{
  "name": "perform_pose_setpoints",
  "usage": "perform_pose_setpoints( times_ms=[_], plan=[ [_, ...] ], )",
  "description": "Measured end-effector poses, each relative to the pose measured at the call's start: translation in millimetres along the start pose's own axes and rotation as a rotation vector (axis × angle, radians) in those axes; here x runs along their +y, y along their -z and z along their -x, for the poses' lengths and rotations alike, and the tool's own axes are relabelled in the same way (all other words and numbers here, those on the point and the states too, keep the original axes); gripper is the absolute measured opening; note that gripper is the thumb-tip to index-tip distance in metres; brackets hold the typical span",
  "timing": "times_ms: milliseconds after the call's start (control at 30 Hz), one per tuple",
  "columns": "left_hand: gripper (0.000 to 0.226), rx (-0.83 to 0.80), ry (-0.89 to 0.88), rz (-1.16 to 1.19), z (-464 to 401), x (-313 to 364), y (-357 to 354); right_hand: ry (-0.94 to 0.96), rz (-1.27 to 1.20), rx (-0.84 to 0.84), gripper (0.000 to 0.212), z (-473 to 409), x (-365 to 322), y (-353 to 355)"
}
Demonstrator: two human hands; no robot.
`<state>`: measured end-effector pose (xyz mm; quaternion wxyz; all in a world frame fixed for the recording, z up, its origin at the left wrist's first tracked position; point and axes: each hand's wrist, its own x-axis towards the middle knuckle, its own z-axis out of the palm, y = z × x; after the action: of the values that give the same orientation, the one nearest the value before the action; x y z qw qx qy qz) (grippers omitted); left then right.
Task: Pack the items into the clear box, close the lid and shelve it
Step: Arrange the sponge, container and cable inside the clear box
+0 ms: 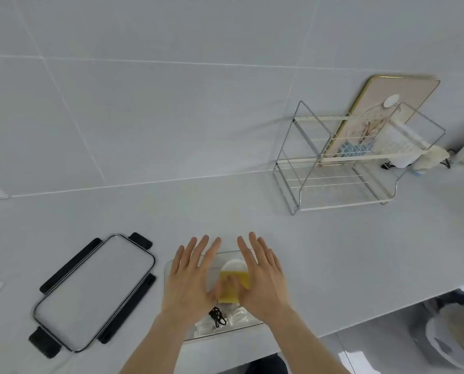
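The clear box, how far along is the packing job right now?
Done: black ties and white items already lie in the clear box. In hand: left hand and right hand press a yellow pad inside. Left: the lid lies beside the box; the wire shelf awaits.

home kitchen, tiled wall (144, 103), white counter (225, 211), wire dish rack (333, 171)

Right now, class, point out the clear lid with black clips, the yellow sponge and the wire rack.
clear lid with black clips (96, 290): head view, middle of the panel.
yellow sponge (235, 282): head view, top face between the thumbs.
wire rack (330, 184): head view, lower shelf.
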<state>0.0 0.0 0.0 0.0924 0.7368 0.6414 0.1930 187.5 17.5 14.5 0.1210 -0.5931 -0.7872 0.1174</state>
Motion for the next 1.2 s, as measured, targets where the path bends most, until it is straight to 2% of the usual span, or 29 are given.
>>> perform_pose_setpoints(
  times_ms=[267,433,600,767,1033,1200],
  plan=[
    [0.083,-0.221,-0.1,0.049,13.7,-3.8,-18.5,0.056,0.015,-0.079,0.077,23.5,8.7,-13.2],
    [0.082,-0.254,-0.131,0.065,9.8,1.0,-25.6,0.128,0.104,-0.147,0.078,25.7,13.2,-13.4],
    [0.075,-0.247,-0.168,0.041,2.8,5.1,-25.6,0.109,0.186,-0.196,0.077,18.3,10.0,-8.5],
    [0.071,-0.144,-0.147,0.078,-3.5,0.7,-12.6,0.148,0.099,-0.1,0.079,3.1,3.0,0.2],
    [0.053,-0.034,-0.149,-0.053,-1.3,-40.5,20.8,0.243,0.02,-0.117,0.06,-24.9,-35.6,-11.6],
    [0.051,-0.051,-0.097,-0.15,14.4,-61.2,23.9,0.277,-0.056,-0.168,0.053,-26.5,-56.7,-33.8]
  ],
)
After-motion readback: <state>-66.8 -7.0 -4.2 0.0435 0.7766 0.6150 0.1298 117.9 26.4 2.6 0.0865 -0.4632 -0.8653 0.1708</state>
